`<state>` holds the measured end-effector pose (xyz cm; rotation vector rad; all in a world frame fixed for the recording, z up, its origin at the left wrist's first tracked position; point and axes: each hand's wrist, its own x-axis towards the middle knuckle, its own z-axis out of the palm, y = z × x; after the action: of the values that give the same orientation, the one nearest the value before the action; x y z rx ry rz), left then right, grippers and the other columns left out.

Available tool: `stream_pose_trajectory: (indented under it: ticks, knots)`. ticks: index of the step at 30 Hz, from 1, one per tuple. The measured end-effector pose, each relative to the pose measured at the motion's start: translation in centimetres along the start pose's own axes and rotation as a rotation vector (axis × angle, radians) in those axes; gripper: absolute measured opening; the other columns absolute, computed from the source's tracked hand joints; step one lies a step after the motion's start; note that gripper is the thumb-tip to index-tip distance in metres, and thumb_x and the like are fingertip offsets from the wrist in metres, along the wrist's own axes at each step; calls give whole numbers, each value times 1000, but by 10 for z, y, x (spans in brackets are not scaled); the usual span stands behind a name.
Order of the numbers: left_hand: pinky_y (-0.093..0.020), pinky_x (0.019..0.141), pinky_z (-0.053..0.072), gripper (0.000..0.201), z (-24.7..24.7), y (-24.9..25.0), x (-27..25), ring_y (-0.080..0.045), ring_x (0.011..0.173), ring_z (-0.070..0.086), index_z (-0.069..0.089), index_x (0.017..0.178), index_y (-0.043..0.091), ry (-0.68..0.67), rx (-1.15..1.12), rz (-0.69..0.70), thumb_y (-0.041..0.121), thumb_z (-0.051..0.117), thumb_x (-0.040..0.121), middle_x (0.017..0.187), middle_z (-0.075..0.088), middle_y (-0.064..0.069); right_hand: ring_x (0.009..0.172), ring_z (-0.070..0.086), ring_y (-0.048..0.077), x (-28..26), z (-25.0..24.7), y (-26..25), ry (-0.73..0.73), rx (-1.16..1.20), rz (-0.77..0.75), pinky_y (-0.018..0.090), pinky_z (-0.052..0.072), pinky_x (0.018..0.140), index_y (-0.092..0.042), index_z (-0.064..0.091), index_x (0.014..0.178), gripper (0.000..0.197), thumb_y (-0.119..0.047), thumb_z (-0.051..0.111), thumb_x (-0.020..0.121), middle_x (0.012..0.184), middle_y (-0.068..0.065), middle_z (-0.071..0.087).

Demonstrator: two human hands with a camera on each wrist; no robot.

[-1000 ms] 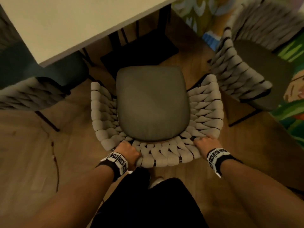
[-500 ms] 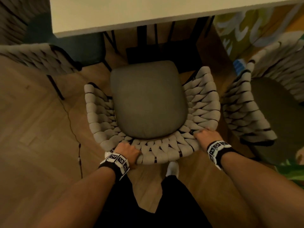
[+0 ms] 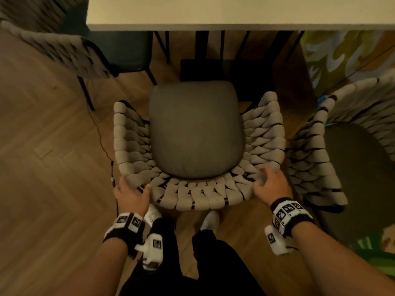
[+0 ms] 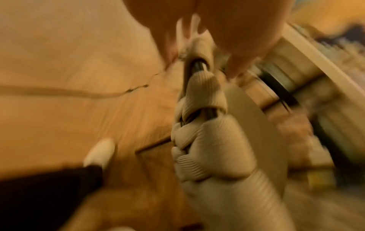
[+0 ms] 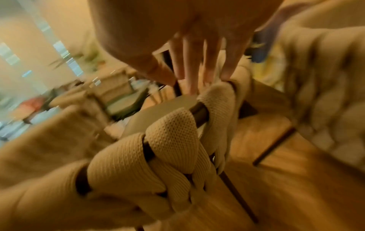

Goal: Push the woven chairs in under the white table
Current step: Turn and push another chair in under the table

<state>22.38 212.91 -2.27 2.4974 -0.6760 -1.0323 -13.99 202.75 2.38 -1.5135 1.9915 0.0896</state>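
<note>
A woven beige chair (image 3: 198,197) with a grey seat cushion (image 3: 196,133) stands square to the white table (image 3: 235,11), its seat front a little short of the table's edge. My left hand (image 3: 131,194) rests at the back's left corner, thumb on the weave and fingers straight along the outside. In the left wrist view the rail (image 4: 199,96) runs between thumb and fingers (image 4: 237,39). My right hand (image 3: 270,184) lies on the back's right corner with its fingers spread. Those fingers (image 5: 197,54) are straight and touch the rim (image 5: 217,100).
A second woven chair (image 3: 316,159) stands close on the right, nearly touching. A third (image 3: 64,50) sits at the left, its dark seat partly under the table. Black table legs (image 3: 202,45) stand ahead. A thin cable (image 3: 100,137) crosses the wooden floor. My socked feet (image 3: 210,220) are behind the chair.
The chair has turned to face the table edge squarely. Both hands have let go of their grip on the back rail; the left slid out to the corner and the right's fingers spread flat.
</note>
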Motion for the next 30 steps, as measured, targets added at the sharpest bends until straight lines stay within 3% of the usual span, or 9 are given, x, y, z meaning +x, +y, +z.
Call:
stream_pose_trajectory:
  ticks: [2,4,6,10,14,16,18,23,30]
  knots:
    - [-60,94,51,72,6,-2,11,-40,122,56,36,144,36,-126,-427,-227,39,72,82,138,54,-9,111,55,30,-1,3,9,153,297,256,42,46,97,-22,45,134,58,-23,71,82,128,9,51]
    - [-64,73,57,54,12,3,14,-40,106,64,43,137,32,-140,-621,-335,16,65,90,124,61,-10,116,57,36,3,13,12,39,641,529,46,48,96,-17,37,142,66,-22,71,85,137,17,52]
    - [-65,66,57,53,15,14,12,-40,103,64,44,136,29,-103,-630,-356,5,60,91,123,61,-12,103,63,36,14,27,14,-94,849,636,50,56,87,-18,42,136,56,-16,68,86,130,17,59]
    - [-60,64,59,50,16,31,25,-39,99,67,44,137,27,-126,-622,-341,6,59,93,125,61,-13,91,62,34,36,29,7,-68,751,581,48,58,81,-12,46,130,48,-12,65,86,122,17,61]
    - [-55,61,60,47,20,62,51,-42,94,68,49,134,28,-188,-623,-313,8,59,93,125,62,-16,87,62,30,69,18,4,-42,744,522,26,49,52,-8,52,128,43,-14,65,87,117,16,64]
    - [-56,60,60,51,25,76,58,-44,94,68,45,136,29,-197,-607,-339,6,59,93,127,59,-15,91,63,31,86,13,5,-59,731,508,23,49,46,-8,54,125,41,-14,65,86,117,15,64]
    - [-56,59,60,55,30,85,60,-44,95,66,41,140,31,-184,-589,-350,7,59,93,130,56,-14,92,65,37,102,12,10,-69,722,519,30,55,47,-11,55,122,42,-16,67,83,116,17,64]
    - [-49,53,60,55,36,103,71,-42,98,64,40,141,28,-155,-568,-318,5,57,94,128,56,-12,92,64,36,116,2,6,-78,761,555,46,61,67,-10,52,119,39,-13,69,84,112,15,62]
    - [-59,66,60,54,25,106,88,-47,98,64,39,139,26,-133,-498,-330,8,59,92,125,55,-17,82,67,31,106,6,-5,-45,690,496,39,61,67,-9,54,120,38,-19,69,86,109,14,63]
